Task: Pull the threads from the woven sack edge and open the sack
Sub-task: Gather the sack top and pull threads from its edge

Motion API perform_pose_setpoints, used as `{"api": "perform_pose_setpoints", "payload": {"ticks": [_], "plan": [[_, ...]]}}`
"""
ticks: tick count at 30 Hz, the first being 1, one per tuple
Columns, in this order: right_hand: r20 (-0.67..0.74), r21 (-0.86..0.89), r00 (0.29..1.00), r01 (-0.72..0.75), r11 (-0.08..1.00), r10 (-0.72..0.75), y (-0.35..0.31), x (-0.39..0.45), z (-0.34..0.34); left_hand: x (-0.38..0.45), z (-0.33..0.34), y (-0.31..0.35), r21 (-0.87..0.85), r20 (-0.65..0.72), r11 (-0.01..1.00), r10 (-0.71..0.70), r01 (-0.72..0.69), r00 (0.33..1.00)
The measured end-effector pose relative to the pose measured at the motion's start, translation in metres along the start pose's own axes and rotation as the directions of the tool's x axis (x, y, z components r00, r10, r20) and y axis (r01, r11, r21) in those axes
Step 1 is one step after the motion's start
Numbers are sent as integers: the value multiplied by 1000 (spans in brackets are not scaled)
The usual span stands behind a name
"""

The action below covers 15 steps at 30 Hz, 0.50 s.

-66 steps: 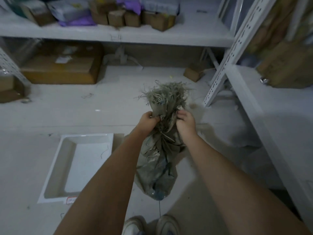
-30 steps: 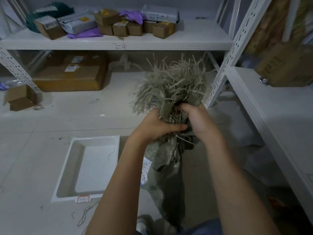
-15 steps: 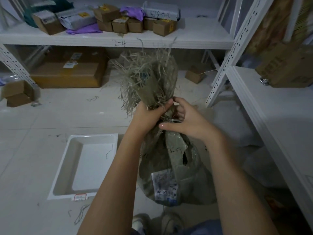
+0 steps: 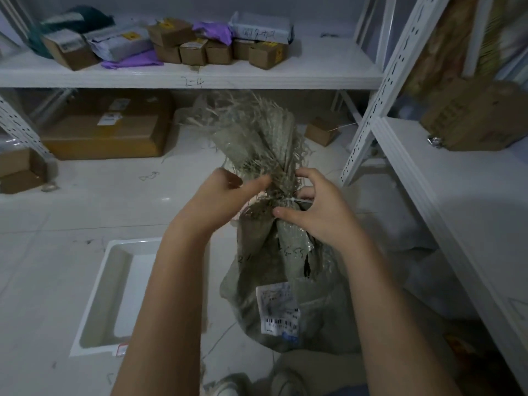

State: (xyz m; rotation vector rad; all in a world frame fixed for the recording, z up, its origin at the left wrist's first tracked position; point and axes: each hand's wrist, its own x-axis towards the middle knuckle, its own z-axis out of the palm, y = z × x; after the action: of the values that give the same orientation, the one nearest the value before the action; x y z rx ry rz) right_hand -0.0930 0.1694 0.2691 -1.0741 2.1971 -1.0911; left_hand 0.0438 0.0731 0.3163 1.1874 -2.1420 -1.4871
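Observation:
A grey-green woven sack (image 4: 288, 281) stands on the floor in front of me, bunched at the neck and bound by a white tie (image 4: 298, 200). Its frayed top (image 4: 254, 130) fans out above the neck with loose threads sticking out. A white barcode label (image 4: 278, 310) is stuck on its side. My left hand (image 4: 223, 195) pinches the loose threads at the left of the neck. My right hand (image 4: 317, 210) curls around the neck on the right, its fingers at the tie.
A white rectangular tray (image 4: 114, 292) lies on the floor at the left. A white shelf (image 4: 200, 70) ahead carries several small boxes and parcels, with a large carton (image 4: 108, 130) beneath. More white shelving (image 4: 457, 195) runs along the right. My shoes (image 4: 257, 384) are below the sack.
The sack came closer and turned, so its label faces me. My hands shifted from gripping the bunched top to working at the tied neck, right fingers spread around the tie.

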Motion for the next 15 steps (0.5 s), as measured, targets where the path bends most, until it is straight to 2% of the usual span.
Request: {"api": "perform_pose_setpoints", "payload": {"ticks": [1, 3, 5, 8, 12, 15], "plan": [[-1, -6, 1000, -12, 1000, 12, 1, 0, -2, -8, -9, 3, 65, -90, 997, 35, -30, 995], [2, -12, 999, -34, 999, 34, 0, 0, -4, -28, -24, 11, -65, -166, 995, 65, -76, 984], [-3, 4, 999, -44, 999, 44, -3, 1, -6, -38, -26, 17, -126, -158, 982, 119, -140, 980], [-34, 79, 999, -39, 996, 42, -8, 1, -4, -29, -9, 10, 21, -119, 977, 214, -213, 970], [-51, 159, 999, 25, 987, -17, -16, -5, -1, -18, 8, 0, 76, -32, 950, 305, -302, 952], [-38, 188, 994, 104, 977, -98, -23, -7, -1, -14, 14, -6, 100, -81, 946, 316, -308, 945]]}}
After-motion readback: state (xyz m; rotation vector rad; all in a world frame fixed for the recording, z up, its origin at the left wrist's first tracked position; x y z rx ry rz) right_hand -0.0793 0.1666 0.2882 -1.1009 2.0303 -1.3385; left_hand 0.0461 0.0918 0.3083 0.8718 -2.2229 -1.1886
